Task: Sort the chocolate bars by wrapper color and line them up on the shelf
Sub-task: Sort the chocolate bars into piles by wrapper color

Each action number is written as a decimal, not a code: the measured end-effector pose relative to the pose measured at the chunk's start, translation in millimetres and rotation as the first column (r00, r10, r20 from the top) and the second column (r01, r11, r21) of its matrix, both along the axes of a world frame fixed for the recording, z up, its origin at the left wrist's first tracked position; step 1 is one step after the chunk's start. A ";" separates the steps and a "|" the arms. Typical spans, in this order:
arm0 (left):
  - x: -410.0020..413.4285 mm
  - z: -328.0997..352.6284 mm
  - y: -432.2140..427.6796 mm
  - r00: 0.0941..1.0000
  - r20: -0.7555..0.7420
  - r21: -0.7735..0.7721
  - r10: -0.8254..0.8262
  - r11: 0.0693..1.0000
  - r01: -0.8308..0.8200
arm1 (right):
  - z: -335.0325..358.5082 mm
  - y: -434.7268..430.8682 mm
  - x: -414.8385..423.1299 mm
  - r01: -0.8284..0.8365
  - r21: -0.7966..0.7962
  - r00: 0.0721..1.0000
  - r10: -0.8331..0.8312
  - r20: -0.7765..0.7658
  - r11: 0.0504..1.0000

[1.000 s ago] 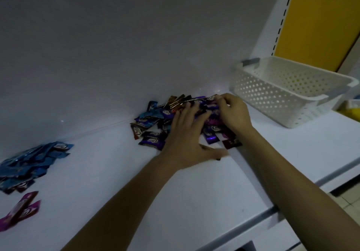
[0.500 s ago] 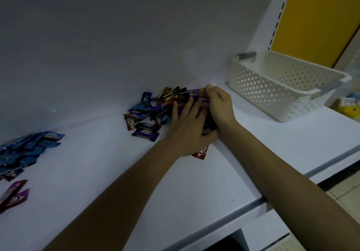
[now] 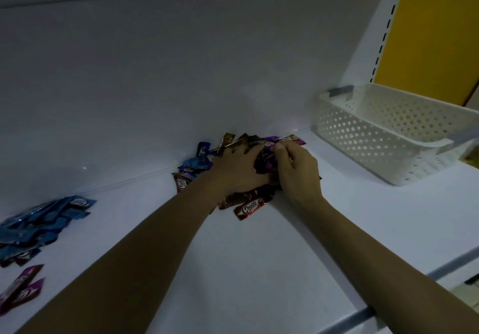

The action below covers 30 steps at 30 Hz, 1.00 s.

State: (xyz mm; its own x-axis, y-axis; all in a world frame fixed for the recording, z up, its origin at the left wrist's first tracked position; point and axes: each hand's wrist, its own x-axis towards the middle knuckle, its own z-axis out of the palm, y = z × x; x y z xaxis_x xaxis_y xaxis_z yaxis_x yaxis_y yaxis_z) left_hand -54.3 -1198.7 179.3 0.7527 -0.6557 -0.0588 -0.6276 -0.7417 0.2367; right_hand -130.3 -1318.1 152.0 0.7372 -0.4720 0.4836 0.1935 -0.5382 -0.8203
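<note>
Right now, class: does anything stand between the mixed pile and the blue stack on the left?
Nothing visible does: only shelf surface lies between the mixed pile and the blue stack; the white basket sits to the right.
</note>
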 end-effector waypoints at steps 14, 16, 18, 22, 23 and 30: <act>-6.2 -6.1 -10.4 0.987 -0.135 0.120 0.083 0.990 -0.067 | -4.7 -3.9 3.6 0.062 -0.031 0.998 -0.062 -0.009 0.998; -1.0 -8.8 -10.5 0.996 -0.057 0.072 0.065 0.996 -0.060 | -2.5 -3.5 2.8 0.083 -0.034 0.996 -0.084 -0.018 0.996; 5.7 -14.0 -8.3 0.997 0.033 -0.056 0.070 0.996 -0.068 | -1.1 -2.4 2.2 0.089 -0.046 0.996 -0.090 -0.014 0.995; 6.4 -13.4 -11.6 0.979 0.195 -0.221 0.050 0.975 -0.006 | -0.8 1.6 5.6 0.093 -0.053 0.996 -0.093 0.011 0.994; 7.1 -10.5 -12.6 0.965 0.257 -0.214 0.050 0.977 0.007 | -1.6 2.1 7.0 0.091 -0.055 0.996 -0.089 0.025 0.994; 13.6 14.5 8.2 0.915 0.388 -0.215 0.113 0.976 -0.029 | 1.8 7.5 2.8 0.078 -0.109 0.988 -0.062 0.140 0.991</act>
State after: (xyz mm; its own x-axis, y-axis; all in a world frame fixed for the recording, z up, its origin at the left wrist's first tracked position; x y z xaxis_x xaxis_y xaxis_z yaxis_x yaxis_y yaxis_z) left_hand -40.7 -1190.5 193.8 0.7314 -0.5659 0.3805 -0.6478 -0.7510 0.1282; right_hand -127.5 -1310.5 153.8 0.6279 -0.4563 0.6306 0.2577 -0.6426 -0.7216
